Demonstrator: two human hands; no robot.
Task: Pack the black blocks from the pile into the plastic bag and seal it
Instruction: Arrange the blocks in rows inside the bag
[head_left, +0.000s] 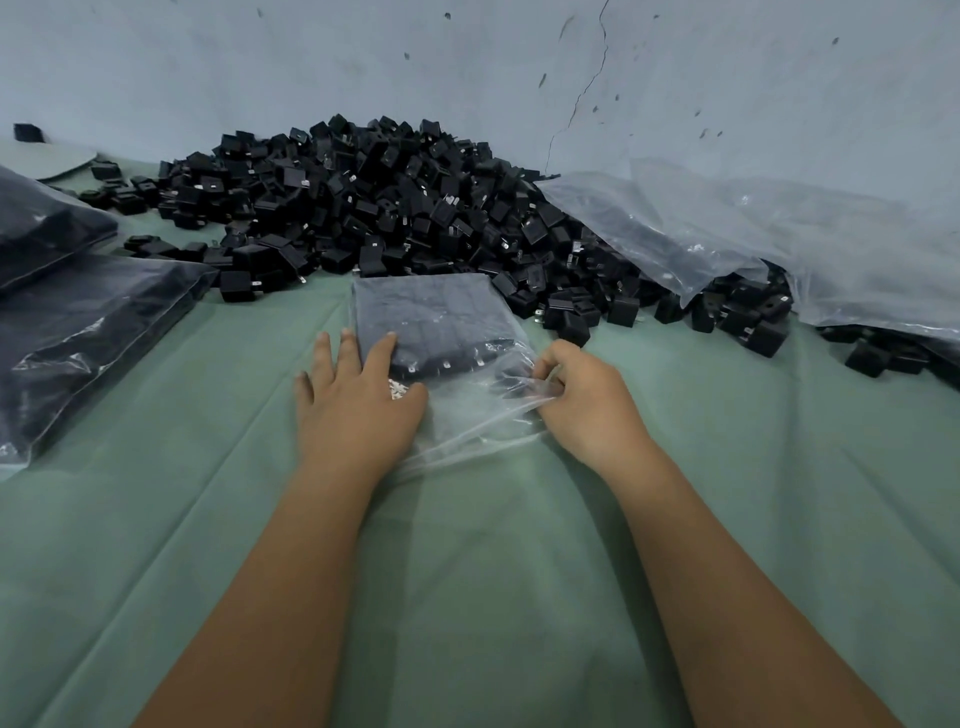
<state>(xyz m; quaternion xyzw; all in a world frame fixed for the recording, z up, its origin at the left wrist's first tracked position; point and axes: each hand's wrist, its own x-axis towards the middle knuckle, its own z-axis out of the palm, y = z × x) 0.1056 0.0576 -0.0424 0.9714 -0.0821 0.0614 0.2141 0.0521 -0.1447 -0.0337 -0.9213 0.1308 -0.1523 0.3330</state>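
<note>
The left hand (358, 400) lies flat with its fingers (382, 353) straight and slightly spread, their tips pressing on the near left edge of the packed black blocks through the clear film, while the thumb rests on the loose plastic beside them. At three o'clock from it, the right hand (582, 400) has its fingers (548, 371) curled and pinching a gathered fold at the open mouth of the plastic bag (467, 415), which wrinkles between the two hands. The black blocks (431, 317) inside sit in a flat, tidy slab at twelve o'clock from the hands, small metal prongs showing along the near edge. The bag lies on a green cloth (467, 597) that covers the work surface and creases toward the viewer under both forearms. Just beyond the bag, at twelve o'clock, rises the pile (395, 202) of loose black blocks, heaped against a pale blue wall (311, 62) marked with a crack and dark specks. At two o'clock a large crumpled clear sheet (779, 244) drapes over the pile's right side, blocks spilling from under it. At nine to ten o'clock, well apart from the hands, filled bags (88, 322) of dark contents are stacked at the left edge.
</note>
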